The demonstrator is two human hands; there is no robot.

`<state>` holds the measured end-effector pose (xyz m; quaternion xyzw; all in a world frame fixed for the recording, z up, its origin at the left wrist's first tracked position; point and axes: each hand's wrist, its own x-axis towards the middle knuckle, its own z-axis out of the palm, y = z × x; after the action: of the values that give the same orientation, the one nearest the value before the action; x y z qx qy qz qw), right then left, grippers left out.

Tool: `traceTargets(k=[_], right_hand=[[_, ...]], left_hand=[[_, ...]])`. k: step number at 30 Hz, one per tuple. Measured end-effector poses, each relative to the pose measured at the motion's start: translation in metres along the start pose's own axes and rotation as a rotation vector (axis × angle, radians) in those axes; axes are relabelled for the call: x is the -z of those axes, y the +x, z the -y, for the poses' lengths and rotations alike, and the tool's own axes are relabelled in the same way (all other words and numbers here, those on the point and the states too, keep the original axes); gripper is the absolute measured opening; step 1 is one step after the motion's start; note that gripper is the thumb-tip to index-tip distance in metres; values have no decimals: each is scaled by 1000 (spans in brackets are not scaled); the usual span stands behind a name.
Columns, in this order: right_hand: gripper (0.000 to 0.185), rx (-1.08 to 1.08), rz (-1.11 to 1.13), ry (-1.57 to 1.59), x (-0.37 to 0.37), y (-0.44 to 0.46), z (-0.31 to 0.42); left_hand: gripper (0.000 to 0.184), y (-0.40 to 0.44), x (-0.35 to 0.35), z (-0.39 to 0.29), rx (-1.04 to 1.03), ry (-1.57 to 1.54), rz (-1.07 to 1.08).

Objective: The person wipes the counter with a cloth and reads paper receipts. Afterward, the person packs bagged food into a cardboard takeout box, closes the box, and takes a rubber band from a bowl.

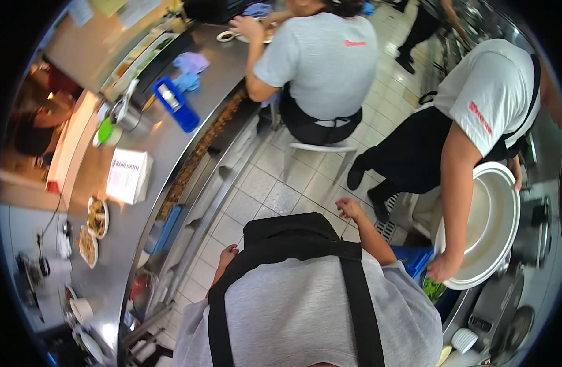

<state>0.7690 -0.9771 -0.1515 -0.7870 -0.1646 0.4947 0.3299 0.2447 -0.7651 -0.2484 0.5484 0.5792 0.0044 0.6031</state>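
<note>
My left hand (228, 253) hangs beside my body, half hidden by my black apron (287, 231). Its fingers look loosely stretched, and I see nothing in them. On the other side, my right hand (349, 208) is lifted in front of me over the tiled floor, fingers slightly curled and apart, holding nothing. Neither hand touches an object. The steel counter (119, 229) runs along my left. On it are a white paper bag (128, 176) with printing and two white dishes of food, one dish (98, 218) just behind the other (87, 247).
To my right, a co-worker (477, 104) holds a large white tub (486, 229). Another person (321, 67) sits on a white stool (318, 148) ahead. A blue dispenser box (175, 104), cloths (189, 63) and a metal container (127, 113) stand on the counter.
</note>
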Motion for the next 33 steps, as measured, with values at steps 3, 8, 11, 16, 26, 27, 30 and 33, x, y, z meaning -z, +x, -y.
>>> traceTargets(k=[3, 8, 11, 16, 26, 27, 30, 33], right_hand=[[25, -13, -19, 43, 17, -1, 31], [26, -7, -109, 131, 53, -2, 56], [27, -16, -223, 127, 81, -11, 61], [26, -84, -403, 71, 133, -10, 4], [18, -541, -379, 367, 168, -31, -181], [18, -560, -357, 366, 182, -28, -185], [20, -442, -354, 310, 243, 2, -211], [21, -386, -392, 383, 319, 31, -198]], left_hand=[[36, 6, 4, 7, 22, 38, -15], [37, 7, 9, 7, 72, -28, 33], [39, 32, 9, 22, 66, -153, 109], [39, 59, -19, -15, 19, 94, 220], [41, 146, -117, -145, -209, 599, 354], [41, 150, -130, -169, -188, 625, 314], [40, 143, -184, -255, -170, 799, 279], [38, 157, -257, -306, -134, 992, 378]])
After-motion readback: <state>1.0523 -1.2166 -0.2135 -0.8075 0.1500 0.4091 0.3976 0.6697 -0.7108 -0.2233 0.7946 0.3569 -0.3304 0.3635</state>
